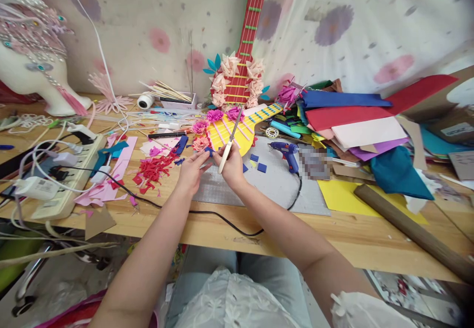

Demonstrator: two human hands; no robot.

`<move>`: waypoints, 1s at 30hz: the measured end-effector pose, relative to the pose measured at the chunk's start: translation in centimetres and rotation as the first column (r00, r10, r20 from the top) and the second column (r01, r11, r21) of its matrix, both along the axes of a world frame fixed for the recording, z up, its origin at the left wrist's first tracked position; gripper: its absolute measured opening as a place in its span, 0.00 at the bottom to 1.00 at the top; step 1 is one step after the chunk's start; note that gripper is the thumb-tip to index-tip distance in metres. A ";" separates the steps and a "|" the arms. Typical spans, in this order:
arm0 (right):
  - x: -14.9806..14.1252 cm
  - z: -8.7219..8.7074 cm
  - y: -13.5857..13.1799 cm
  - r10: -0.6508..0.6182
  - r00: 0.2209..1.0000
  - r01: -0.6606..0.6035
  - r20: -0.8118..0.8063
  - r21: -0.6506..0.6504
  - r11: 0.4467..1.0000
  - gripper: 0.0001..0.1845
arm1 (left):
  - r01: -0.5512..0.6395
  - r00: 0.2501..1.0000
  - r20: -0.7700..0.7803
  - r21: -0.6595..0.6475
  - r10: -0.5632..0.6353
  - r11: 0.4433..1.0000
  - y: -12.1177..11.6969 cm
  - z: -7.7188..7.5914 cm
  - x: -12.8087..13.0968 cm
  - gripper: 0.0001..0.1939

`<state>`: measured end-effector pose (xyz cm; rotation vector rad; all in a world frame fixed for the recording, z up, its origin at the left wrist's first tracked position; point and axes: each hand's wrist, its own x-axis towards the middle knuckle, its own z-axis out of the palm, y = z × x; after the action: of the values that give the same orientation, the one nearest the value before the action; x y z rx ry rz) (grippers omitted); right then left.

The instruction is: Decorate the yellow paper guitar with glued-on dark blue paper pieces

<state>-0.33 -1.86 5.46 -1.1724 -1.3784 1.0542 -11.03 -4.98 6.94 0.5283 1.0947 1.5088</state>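
Observation:
Between the fingertips of my left hand (192, 171) is a small piece of dark blue paper (208, 152). My right hand (233, 164) is closed around a pair of scissors (230, 145) with cream handles, its blades pointing up and away from me. Both hands are close together over the grey cutting mat (255, 190). Just beyond them lies a yellow paper instrument (244, 138) with pink strips and a border of pink paper flowers (201, 127). Several blue paper squares (261, 167) rest on the mat to the right of my right hand.
A blue glue gun (287, 154) lies on the mat, its black cord crossing the table front. Red paper scraps (153, 170) and a power strip (70, 180) are left. Stacked coloured paper (355, 121) and a cardboard tube (403, 224) are right. A red paper instrument (237, 84) leans behind.

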 end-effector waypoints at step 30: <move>4.9 2.5 0.4 0.807 0.588 -0.750 0.059 -0.336 0.570 0.27 | -0.161 0.982 0.095 -0.002 0.161 0.987 1.6 2.0 0.3 0.03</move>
<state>4.58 -1.43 7.92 -0.8445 -2.0647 1.8513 -10.72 -3.34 8.90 0.3748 1.0797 1.6612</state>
